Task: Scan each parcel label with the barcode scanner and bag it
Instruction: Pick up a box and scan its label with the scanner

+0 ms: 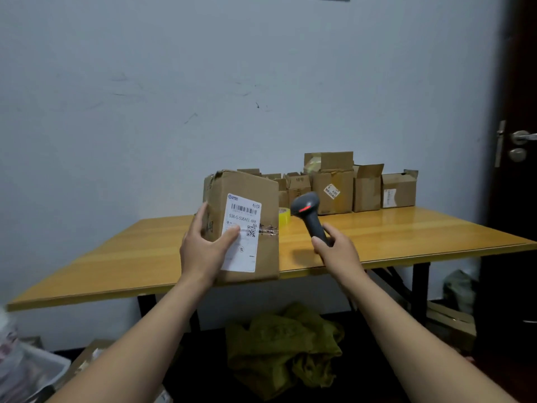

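Observation:
A brown cardboard parcel (255,196) stands upright near the front edge of the wooden table (406,231), its white shipping label (242,216) facing me. My left hand (203,248) grips the parcel's left edge, thumb pressed on the label. My right hand (338,248) holds the handle of a dark grey barcode scanner (308,207), whose head shows a red window and sits just right of the parcel. A crumpled yellow-green bag (284,344) lies on the floor under the table.
Several more cardboard boxes (366,189) stand in a row at the table's back right. A roll of yellow tape (284,215) sits behind the parcel. A dark door (517,170) is at the right. Boxes and a white bin (35,370) crowd the lower left floor.

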